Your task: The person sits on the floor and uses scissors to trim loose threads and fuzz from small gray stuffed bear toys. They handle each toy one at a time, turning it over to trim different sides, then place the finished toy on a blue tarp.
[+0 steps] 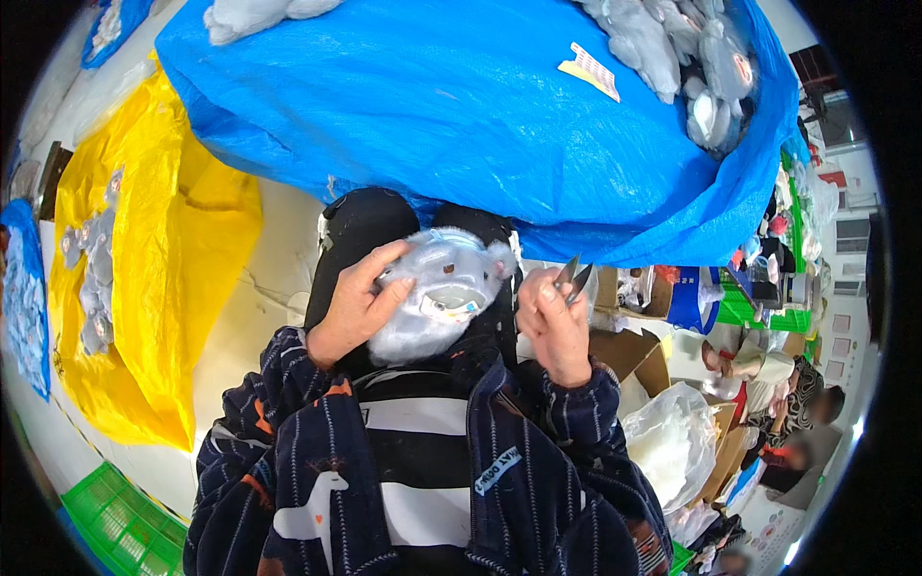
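A grey plush piece [423, 331], shaped like an animal's head with a small round ear and dark eye spots, rests on my lap. On its front is an opening with pale, shiny material showing in it. My left hand [357, 309] grips the plush from the left, thumb on top and fingers along its upper edge. To the right of the plush, apart from it, my right hand [554, 326] is closed around a pair of small thread snips [574, 278]. Their two dark blades point upward and stand apart; the handles are hidden in my fingers.
Ahead lies a large blue sheet [461, 115] with grey plush pieces [715, 72] at its far right and a printed paper strip [591, 72]. At left, a yellow sack [211, 206] holds more plush. Cardboard boxes [624, 355], a clear plastic bag [669, 442] and other people are at right.
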A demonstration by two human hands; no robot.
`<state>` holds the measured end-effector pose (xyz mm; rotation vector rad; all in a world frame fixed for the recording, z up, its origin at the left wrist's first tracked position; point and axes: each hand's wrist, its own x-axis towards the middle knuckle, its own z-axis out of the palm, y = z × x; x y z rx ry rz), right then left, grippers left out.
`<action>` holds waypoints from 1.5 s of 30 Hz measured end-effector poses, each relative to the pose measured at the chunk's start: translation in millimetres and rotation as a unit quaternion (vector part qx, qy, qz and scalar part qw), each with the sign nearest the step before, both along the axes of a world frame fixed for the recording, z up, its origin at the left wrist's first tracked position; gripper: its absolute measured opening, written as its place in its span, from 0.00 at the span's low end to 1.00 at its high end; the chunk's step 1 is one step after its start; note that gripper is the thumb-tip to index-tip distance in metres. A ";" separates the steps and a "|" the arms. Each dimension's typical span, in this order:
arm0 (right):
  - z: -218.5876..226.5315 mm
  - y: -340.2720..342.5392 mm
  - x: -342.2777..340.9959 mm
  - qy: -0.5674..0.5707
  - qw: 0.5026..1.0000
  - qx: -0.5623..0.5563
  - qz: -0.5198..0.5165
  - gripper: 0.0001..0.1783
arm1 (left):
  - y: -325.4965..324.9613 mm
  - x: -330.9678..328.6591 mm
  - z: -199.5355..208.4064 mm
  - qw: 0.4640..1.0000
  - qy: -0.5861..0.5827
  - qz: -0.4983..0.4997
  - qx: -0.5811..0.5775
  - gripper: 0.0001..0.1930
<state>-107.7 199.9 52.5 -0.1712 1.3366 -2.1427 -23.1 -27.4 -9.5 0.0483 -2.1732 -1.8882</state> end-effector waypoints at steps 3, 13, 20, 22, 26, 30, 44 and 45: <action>-13.4 16.5 -12.8 0.265 0.935 0.238 -0.014 0.09 | -2.2 -5.4 3.0 0.999 -0.038 -0.004 0.036 0.17; -5.8 -9.3 -9.9 0.477 0.800 0.361 0.043 0.17 | -2.2 -17.2 -2.1 0.998 -0.039 -0.002 0.046 0.14; -15.1 -0.7 -19.7 0.285 0.899 0.332 -0.024 0.14 | -5.7 -22.8 3.7 0.998 -0.052 -0.001 0.027 0.12; -13.9 -4.7 -20.9 0.284 0.904 0.319 -0.030 0.18 | -8.8 -29.1 3.5 0.999 -0.026 0.010 -0.040 0.11; -9.9 -36.5 -16.5 0.455 0.839 0.297 -0.008 0.19 | -1.5 -38.6 8.9 0.998 -0.055 0.018 -0.002 0.09; -23.2 -43.1 -15.1 0.253 0.930 0.265 -0.024 0.07 | -2.4 -38.3 -9.1 0.979 -0.108 0.029 0.168 0.08; -38.5 10.8 15.1 0.277 0.903 0.327 0.001 0.15 | -14.1 4.6 -8.6 0.978 -0.109 0.022 0.174 0.15; -32.7 7.2 15.0 0.301 0.896 0.321 0.062 0.16 | -13.0 14.5 -10.2 0.983 -0.134 0.014 0.125 0.16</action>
